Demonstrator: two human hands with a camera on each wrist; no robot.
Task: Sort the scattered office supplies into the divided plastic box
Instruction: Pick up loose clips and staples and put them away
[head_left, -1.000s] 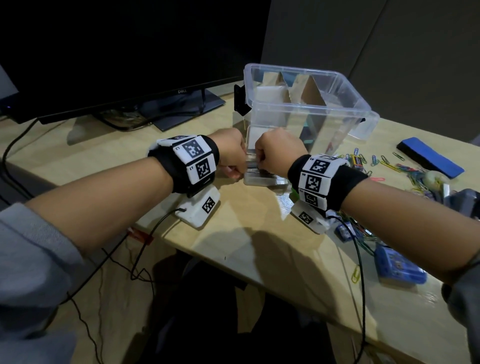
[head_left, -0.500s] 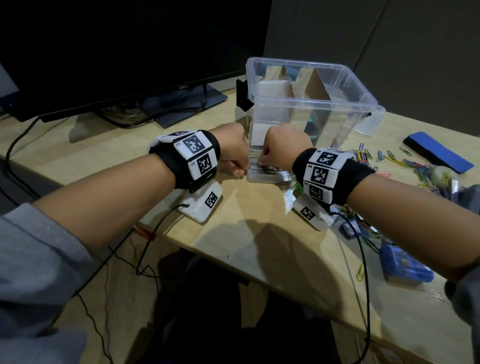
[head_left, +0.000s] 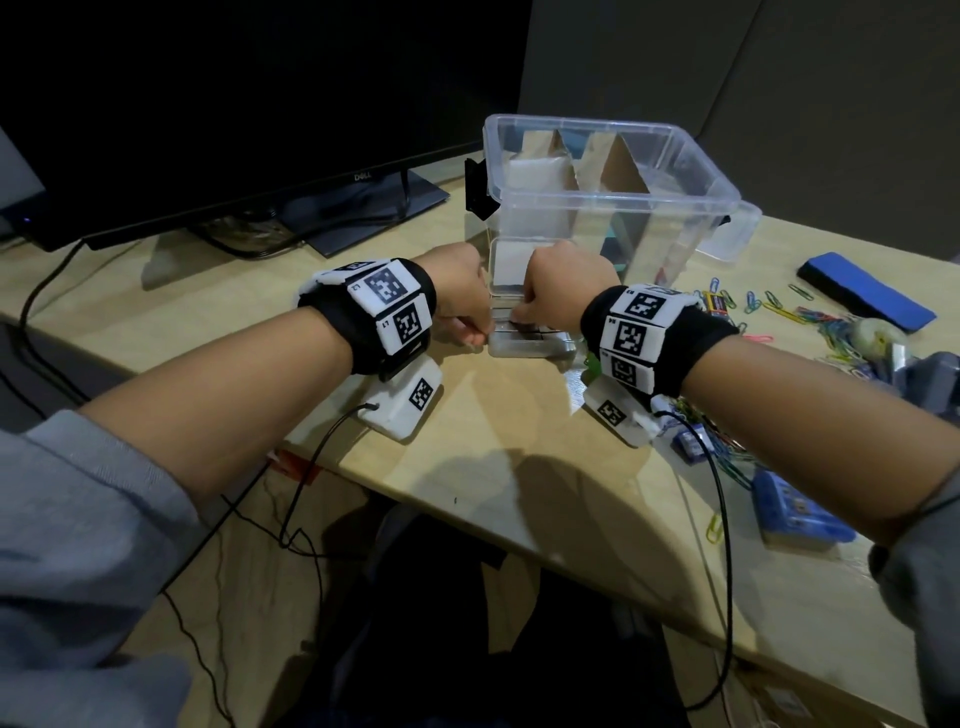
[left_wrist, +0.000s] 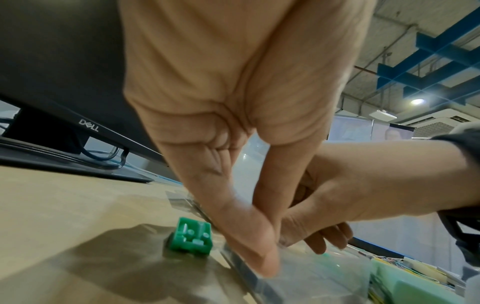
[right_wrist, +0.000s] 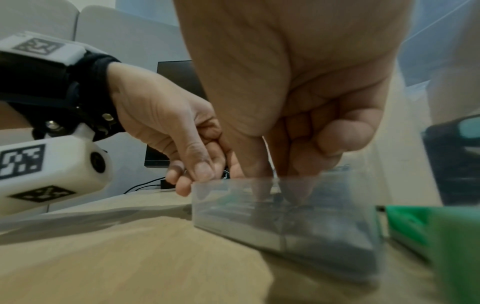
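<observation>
Head view shows both hands meeting at a small clear case (head_left: 530, 345) lying on the worktop (head_left: 493, 441), just in front of the divided plastic box (head_left: 597, 202). The left hand (head_left: 460, 293) pinches the case's near left edge with thumb and curled fingers; the right hand (head_left: 563, 283) is curled over its top, fingertips pressing in (what it grips beneath them is hidden). The case looks light, stiff and slick, so holding it by its edges seems wisest. To the right lie scattered paper clips (head_left: 769, 312), a blue eraser (head_left: 865, 293) and a blue box (head_left: 795, 512). A small green piece (left_wrist: 191, 236) sits just beside the case, and the monitor (head_left: 234, 104) stands behind.
</observation>
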